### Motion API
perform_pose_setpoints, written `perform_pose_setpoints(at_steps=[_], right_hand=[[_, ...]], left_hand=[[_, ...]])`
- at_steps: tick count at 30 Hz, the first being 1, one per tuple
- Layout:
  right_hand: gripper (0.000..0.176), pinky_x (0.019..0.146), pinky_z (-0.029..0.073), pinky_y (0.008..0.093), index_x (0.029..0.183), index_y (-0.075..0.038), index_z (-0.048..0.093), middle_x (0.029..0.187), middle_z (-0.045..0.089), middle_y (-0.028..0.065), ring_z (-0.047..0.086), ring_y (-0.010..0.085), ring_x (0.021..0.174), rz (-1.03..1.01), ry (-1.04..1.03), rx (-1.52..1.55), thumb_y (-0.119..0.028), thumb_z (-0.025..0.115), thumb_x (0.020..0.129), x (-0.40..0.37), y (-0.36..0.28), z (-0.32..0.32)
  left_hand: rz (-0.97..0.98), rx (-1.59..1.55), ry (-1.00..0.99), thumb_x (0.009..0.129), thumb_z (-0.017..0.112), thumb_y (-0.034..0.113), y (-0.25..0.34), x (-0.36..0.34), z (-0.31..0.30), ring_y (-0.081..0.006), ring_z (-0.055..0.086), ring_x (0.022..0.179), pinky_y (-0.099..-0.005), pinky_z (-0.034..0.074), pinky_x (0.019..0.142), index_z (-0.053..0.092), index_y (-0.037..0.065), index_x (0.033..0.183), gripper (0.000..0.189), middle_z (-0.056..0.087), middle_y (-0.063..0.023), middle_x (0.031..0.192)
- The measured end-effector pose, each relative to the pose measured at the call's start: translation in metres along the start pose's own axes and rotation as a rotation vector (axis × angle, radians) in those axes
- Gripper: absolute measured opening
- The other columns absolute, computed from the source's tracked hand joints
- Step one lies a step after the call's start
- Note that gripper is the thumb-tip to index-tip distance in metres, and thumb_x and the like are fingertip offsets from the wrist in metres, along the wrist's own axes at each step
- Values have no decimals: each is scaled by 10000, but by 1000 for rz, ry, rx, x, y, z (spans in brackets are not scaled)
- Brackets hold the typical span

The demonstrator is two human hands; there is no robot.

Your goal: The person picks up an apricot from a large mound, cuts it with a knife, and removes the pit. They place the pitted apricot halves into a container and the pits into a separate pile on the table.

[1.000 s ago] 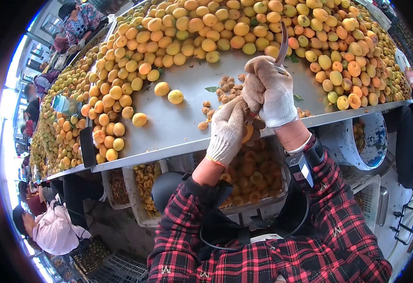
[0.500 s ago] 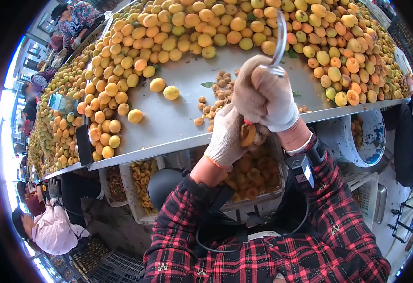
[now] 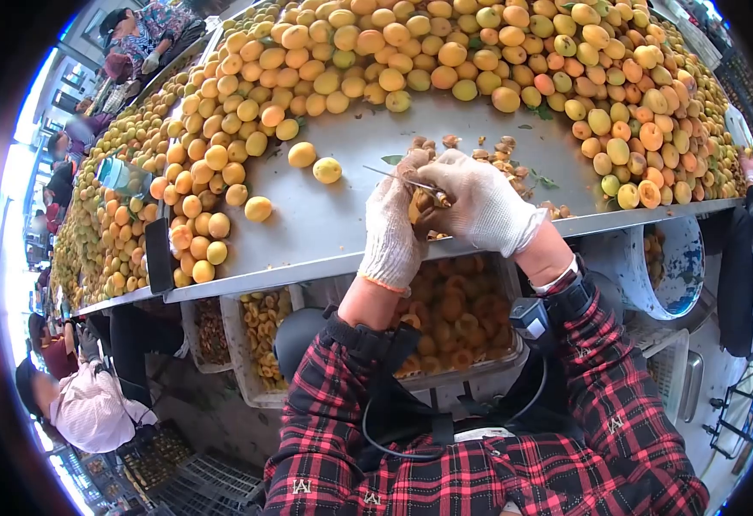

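Apricot sits between your left hand and right hand by the bench's front edge, left fingers pinching it, right fingers gripping a leftward-pointing knife.

We read only a pale monogram, seemingly an A joined with upright strokes, repeated on the shirt, on both sleeves and the front. We could not make out its other letters for certain.

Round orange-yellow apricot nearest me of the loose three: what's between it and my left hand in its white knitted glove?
In the head view, the stretch between that apricot and your left hand is bare grey metal tabletop.
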State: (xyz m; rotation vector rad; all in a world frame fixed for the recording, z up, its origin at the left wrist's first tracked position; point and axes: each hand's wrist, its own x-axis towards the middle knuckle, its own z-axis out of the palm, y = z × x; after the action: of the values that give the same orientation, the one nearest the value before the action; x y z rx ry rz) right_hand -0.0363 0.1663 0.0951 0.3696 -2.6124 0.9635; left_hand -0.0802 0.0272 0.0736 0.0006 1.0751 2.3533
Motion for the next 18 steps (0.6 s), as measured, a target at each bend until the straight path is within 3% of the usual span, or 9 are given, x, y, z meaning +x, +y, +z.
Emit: perform_pose_setpoints(at_steps=[4,6,10,12,13,14,16,17,18], right_hand=[[274,798,538,397,1010,-51,652,977,653,170,642,344,930,-5,-2,-6,-189,709,781,-2,6,9],[235,776,538,400,981,-47,647,950,653,160,646,343,883,43,33,-42,-174,692,789,-3,7,14],[180,754,536,405,936,-46,652,904,651,160,646,353,850,20,151,-2,-149,677,790,0,10,17],[134,757,532,404,896,-41,657,873,649,165,647,353,848,116,380,21,-136,665,801,3,21,5],[99,768,532,400,875,-38,664,876,654,175,648,357,853,169,389,23,-114,648,814,4,31,-1],[208,813,530,409,979,-28,675,931,667,196,652,370,900,253,357,-59,-157,651,818,4,38,-7],[350,861,522,420,1098,-5,656,992,671,229,649,384,961,464,269,-176,-218,655,821,4,42,-14],[350,861,522,420,1098,-5,656,992,671,229,649,384,961,461,272,-174,-218,655,821,5,43,-13],[396,875,518,423,1130,9,641,1011,668,243,647,387,980,509,236,-147,-241,654,824,4,40,-14]], left_hand=[[25,38,-87,1005,555,276,-11,2,-7,-188,612,1083,-331,523,893,611,25,1238,347,627,-74,1224],[13,110,-8,1021,432,227,-10,-2,-5,-242,605,1132,-351,506,967,541,-29,1309,401,603,-134,1262],[69,191,-11,1015,457,191,-1,-5,-2,-236,609,1121,-356,511,965,533,-36,1317,385,607,-140,1250],[54,213,-47,984,550,170,7,-10,2,-203,613,1093,-330,510,919,569,-23,1292,363,609,-89,1257],[-40,269,-92,966,545,114,13,-11,1,-196,626,1080,-305,500,926,570,-16,1303,363,619,-106,1231],[-34,270,-88,966,545,114,21,-16,1,-196,626,1080,-305,500,926,570,-16,1303,363,619,-106,1231],[-91,937,-383,914,622,130,40,-25,5,-203,641,1056,-312,490,941,596,7,1286,393,642,-128,1187],[50,926,-460,845,691,170,40,-23,-2,-196,616,1116,-317,465,976,623,23,1253,439,658,-150,1178],[52,929,-460,845,691,170,42,-18,-7,-196,616,1116,-317,465,976,623,23,1253,439,658,-150,1178]])
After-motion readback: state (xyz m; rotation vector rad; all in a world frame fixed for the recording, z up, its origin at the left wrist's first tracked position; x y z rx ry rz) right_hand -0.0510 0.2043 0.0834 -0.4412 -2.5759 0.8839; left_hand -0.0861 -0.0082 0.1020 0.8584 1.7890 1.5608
